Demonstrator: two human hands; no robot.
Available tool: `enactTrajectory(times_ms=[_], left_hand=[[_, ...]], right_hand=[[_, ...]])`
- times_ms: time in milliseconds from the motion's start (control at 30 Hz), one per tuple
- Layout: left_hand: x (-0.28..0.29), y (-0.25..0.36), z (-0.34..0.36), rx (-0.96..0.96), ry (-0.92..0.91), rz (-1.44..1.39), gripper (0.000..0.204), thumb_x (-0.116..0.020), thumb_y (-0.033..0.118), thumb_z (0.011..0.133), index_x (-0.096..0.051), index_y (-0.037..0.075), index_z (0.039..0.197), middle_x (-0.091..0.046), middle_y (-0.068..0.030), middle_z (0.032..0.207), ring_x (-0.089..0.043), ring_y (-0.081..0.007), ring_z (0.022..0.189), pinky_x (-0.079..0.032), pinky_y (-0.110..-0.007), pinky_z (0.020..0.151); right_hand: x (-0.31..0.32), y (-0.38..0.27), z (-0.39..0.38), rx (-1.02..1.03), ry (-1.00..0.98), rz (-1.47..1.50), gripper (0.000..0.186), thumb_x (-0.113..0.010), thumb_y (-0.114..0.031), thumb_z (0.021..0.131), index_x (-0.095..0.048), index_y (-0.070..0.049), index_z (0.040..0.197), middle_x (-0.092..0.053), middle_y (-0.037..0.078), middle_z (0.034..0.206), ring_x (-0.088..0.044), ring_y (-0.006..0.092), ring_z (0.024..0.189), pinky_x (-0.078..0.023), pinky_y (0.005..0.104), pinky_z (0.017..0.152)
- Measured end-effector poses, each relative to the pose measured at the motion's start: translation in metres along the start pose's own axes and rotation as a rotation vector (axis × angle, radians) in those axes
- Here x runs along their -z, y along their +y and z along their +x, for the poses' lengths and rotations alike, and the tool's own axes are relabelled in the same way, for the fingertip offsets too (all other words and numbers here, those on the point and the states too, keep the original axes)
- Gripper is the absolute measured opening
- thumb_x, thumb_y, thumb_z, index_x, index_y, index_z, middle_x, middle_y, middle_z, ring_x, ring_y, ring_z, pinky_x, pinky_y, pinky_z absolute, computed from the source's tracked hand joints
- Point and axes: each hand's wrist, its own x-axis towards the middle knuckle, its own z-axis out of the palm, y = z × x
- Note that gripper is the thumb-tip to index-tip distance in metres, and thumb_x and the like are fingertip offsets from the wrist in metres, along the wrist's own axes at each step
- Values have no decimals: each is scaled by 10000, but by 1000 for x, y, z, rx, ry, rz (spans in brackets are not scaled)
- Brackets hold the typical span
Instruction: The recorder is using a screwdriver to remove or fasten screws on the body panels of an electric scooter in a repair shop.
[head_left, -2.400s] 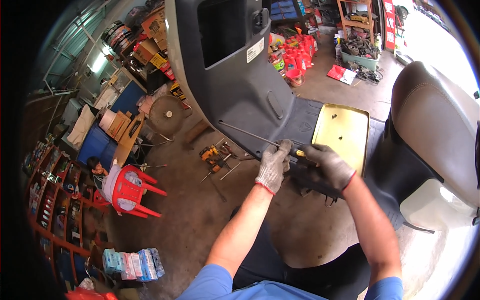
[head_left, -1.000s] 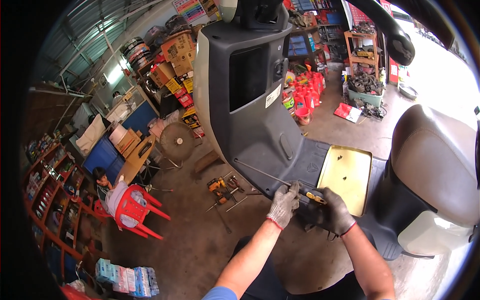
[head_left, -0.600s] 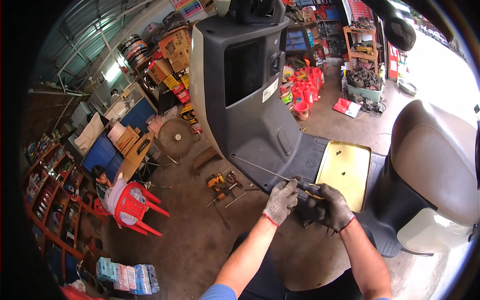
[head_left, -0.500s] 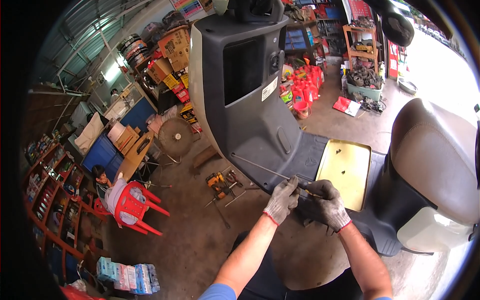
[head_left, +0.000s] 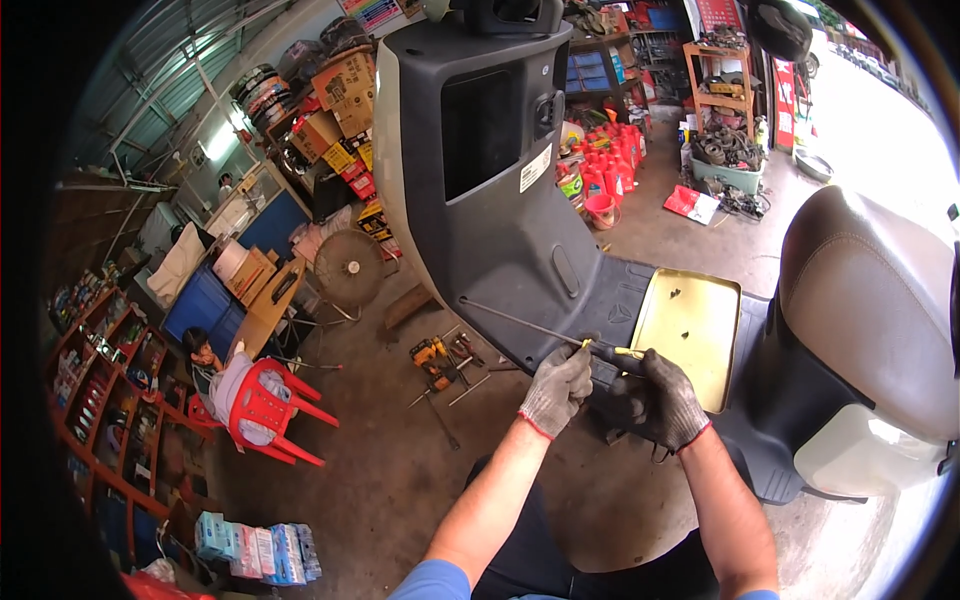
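- Gloved left hand [head_left: 562, 378] closes around the front of a long screwdriver [head_left: 523, 322], apparently to steady the shaft and keep it in line.
- Gloved right hand [head_left: 668, 400] curls at the yellow-and-black handle's rear end, a spot suited to turning; whether it clasps firmly or loosely, one cannot tell.
- Ahead and left of both hands, the screwdriver's tip meets the lower edge of a scooter's grey front panel [head_left: 490, 240], the long shaft seemingly allowing reach without leaning in.
- Just beyond the right hand, a yellow tray [head_left: 655, 350] lies on the footboard [head_left: 612, 300], likely so the small dark pieces [head_left: 685, 335] in it stay together within reach.
- Left of the left hand, an orange-and-black drill [head_left: 432, 365] rests on the floor among other tools, presumably parked nearby for convenience.
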Motion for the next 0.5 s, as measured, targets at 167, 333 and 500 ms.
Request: enactTrajectory(times_ms=[167,333,500], left_hand=[[3,-3,1,105,107,115,236,-576,304,1057,-609,75,1104,-416,64,709,-306,-52,484,-243,-234,466],[0,-5,1,12,5,46,221,-585,308,1053,-598,88,1069,-389,73,662,-303,-38,475,-233,-227,447],[-2,-5,2,30,73,105,183,-617,265,1038,-567,111,952,-385,89,628,-308,-19,461,-229,-208,425]], right_hand=[[-4,1,-3,283,113,-462,303,-552,-147,1019,-574,-24,1296,-650,62,1027,-596,111,710,-528,272,643],[-6,-4,-5,-26,85,-140,322,-565,-165,1011,-569,-6,1291,-659,79,1041,-613,99,730,-536,257,668],[-2,-2,-2,227,70,-380,265,-573,-119,1002,-593,-1,1238,-673,96,1057,-637,119,882,-551,275,767]])
